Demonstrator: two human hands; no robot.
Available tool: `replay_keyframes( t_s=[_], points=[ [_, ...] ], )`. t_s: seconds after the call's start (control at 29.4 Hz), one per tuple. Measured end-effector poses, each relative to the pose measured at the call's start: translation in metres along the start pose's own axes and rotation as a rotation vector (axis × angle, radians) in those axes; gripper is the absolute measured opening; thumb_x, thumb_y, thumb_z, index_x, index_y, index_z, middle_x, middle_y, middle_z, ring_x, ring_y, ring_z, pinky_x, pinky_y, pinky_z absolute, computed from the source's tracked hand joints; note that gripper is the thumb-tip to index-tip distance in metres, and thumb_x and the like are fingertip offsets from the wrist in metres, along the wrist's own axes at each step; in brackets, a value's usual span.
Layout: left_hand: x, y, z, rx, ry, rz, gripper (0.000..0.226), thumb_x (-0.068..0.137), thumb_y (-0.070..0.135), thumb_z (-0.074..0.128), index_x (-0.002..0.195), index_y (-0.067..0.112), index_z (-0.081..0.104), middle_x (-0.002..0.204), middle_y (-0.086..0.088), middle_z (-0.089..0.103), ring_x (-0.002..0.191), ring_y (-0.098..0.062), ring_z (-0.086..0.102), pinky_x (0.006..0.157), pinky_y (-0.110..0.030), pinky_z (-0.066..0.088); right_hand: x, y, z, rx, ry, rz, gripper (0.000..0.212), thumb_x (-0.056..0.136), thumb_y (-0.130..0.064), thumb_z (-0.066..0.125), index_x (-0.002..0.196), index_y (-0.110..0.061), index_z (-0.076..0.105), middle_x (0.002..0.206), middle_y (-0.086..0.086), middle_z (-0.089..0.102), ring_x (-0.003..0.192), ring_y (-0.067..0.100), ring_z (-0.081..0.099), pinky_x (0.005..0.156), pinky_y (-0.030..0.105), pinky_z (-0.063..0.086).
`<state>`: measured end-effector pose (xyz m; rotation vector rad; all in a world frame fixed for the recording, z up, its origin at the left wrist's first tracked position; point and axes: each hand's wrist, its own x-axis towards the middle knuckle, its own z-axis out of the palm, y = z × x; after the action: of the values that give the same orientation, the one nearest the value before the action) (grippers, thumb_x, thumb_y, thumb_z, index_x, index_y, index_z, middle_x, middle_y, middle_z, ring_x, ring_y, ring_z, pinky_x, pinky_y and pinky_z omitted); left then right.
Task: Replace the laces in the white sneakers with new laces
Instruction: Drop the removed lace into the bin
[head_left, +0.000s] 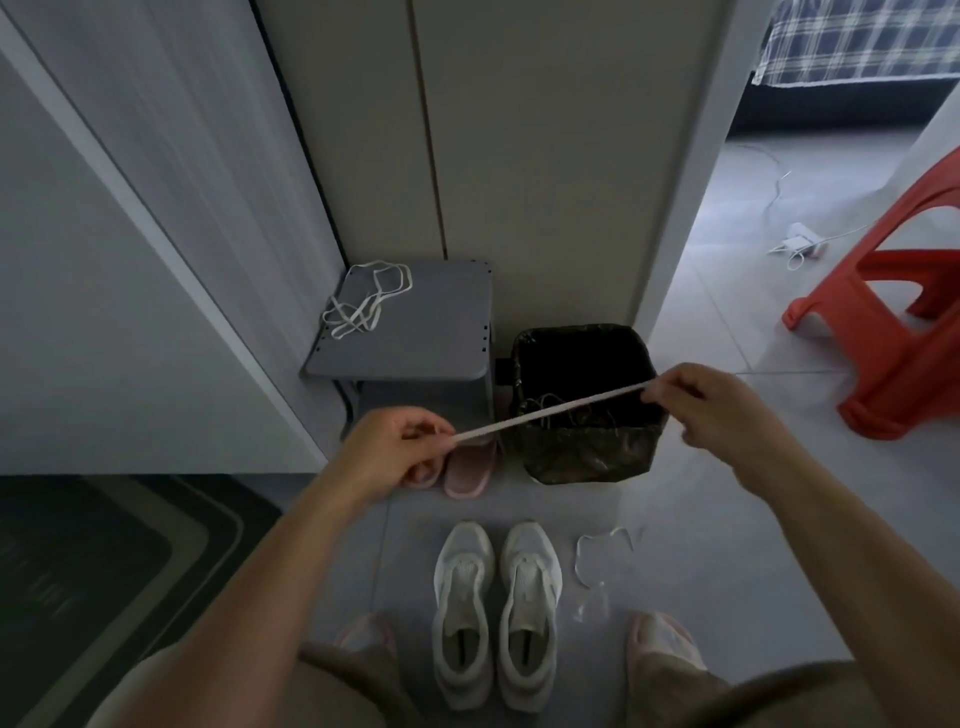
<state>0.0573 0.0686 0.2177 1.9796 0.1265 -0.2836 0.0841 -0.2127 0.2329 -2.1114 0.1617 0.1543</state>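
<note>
Two white sneakers (496, 613) without laces stand side by side on the floor between my feet, toes pointing away. A flat white lace (550, 410) is stretched taut in the air above them. My left hand (392, 452) pinches its left end and my right hand (711, 402) pinches its right end. More white laces (363, 306) lie in a loose tangle on a grey step stool (415, 338). Another thin lace (597, 566) lies curled on the floor just right of the sneakers.
A bin lined with a black bag (587, 405) stands behind the stretched lace, with dark strings inside. Pink slippers (462, 467) lie under the stool. A red plastic stool (893, 332) is at right, a dark doormat (93, 566) at left, a charger and cable (795, 244) beyond.
</note>
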Motion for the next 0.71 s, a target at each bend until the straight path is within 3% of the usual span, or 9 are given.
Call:
replay_keyframes(
  t_s=[0.07,0.14,0.2,0.24,0.31,0.41,0.54,0.65,0.71],
  points=[
    [-0.002,-0.006,-0.009,0.114,0.047,0.003,0.012,0.086,0.001,0.061,0.081,0.011,0.066,0.056,0.000,0.061,0.039,0.001,0.049,0.044,-0.009,0.038,0.003,0.015,-0.006,-0.350,0.000,0.033,0.013,0.090,-0.019,0.053,0.083,-0.014,0.061,0.083,0.007,0.060,0.070,0.018,0.050,0.058,0.027,0.038],
    [-0.007,-0.008,-0.002,0.215,0.089,0.052,0.011,0.086,0.002,0.059,0.083,0.009,0.066,0.061,0.001,0.062,0.044,0.005,0.052,0.047,-0.006,0.038,-0.001,0.019,0.002,-0.647,-0.080,-0.040,0.021,0.087,-0.027,0.057,0.106,-0.016,0.060,0.113,0.009,0.058,0.093,0.022,0.055,0.075,0.030,0.044],
    [-0.014,-0.005,0.020,0.162,0.045,0.098,0.013,0.086,0.002,0.061,0.081,0.014,0.063,0.061,0.007,0.061,0.048,0.006,0.052,0.048,-0.007,0.037,-0.010,0.015,0.025,-0.629,-0.223,-0.242,0.061,0.080,-0.035,0.067,0.133,-0.019,0.043,0.138,0.002,0.039,0.121,0.019,0.043,0.099,0.027,0.038],
    [-0.017,-0.003,0.034,0.106,-0.007,0.108,0.014,0.085,0.003,0.062,0.081,0.016,0.060,0.062,0.007,0.061,0.049,0.006,0.052,0.048,-0.007,0.036,-0.017,0.009,0.038,-0.503,-0.319,-0.317,0.072,0.077,-0.036,0.071,0.138,-0.020,0.035,0.139,-0.001,0.036,0.123,0.012,0.039,0.101,0.019,0.034],
    [-0.017,0.003,0.060,0.018,-0.090,0.100,0.012,0.083,0.007,0.066,0.086,0.015,0.058,0.066,0.007,0.063,0.048,0.006,0.052,0.047,-0.009,0.036,-0.032,-0.005,0.062,-0.212,-0.502,-0.333,0.074,0.076,-0.030,0.073,0.138,-0.021,0.032,0.127,-0.006,0.045,0.114,0.004,0.044,0.091,0.009,0.037],
    [-0.002,0.011,0.081,-0.168,-0.136,0.005,0.011,0.083,0.010,0.066,0.086,0.010,0.056,0.063,-0.002,0.061,0.040,-0.002,0.047,0.040,-0.013,0.033,-0.032,-0.009,0.066,0.001,-0.555,-0.181,0.050,0.082,-0.020,0.068,0.124,-0.017,0.040,0.099,-0.005,0.055,0.084,0.007,0.057,0.067,0.016,0.049],
    [0.032,-0.015,0.090,-0.331,-0.090,-0.063,0.016,0.082,0.012,0.067,0.084,0.006,0.052,0.050,0.002,0.054,0.037,-0.005,0.037,0.040,-0.017,0.027,-0.018,-0.002,0.043,-0.348,-0.312,-0.184,0.014,0.089,-0.025,0.056,0.089,-0.011,0.058,0.075,-0.005,0.055,0.072,0.012,0.052,0.056,0.020,0.037],
    [0.050,-0.081,0.107,-0.145,0.049,-0.252,0.019,0.085,0.009,0.064,0.074,0.011,0.048,0.055,-0.002,0.054,0.032,0.000,0.038,0.037,-0.015,0.031,-0.014,-0.005,0.034,-0.303,-0.202,-0.145,0.022,0.089,-0.030,0.056,0.079,-0.010,0.060,0.065,-0.005,0.055,0.059,0.008,0.050,0.054,0.020,0.036],
    [0.053,-0.131,0.129,0.131,0.006,-0.375,0.024,0.087,0.010,0.061,0.069,0.014,0.046,0.057,-0.002,0.054,0.036,-0.002,0.045,0.043,-0.021,0.042,-0.010,-0.006,0.030,-0.269,-0.165,-0.095,0.022,0.087,-0.033,0.059,0.079,-0.013,0.063,0.068,-0.005,0.059,0.061,0.008,0.051,0.057,0.022,0.040]
  ],
)
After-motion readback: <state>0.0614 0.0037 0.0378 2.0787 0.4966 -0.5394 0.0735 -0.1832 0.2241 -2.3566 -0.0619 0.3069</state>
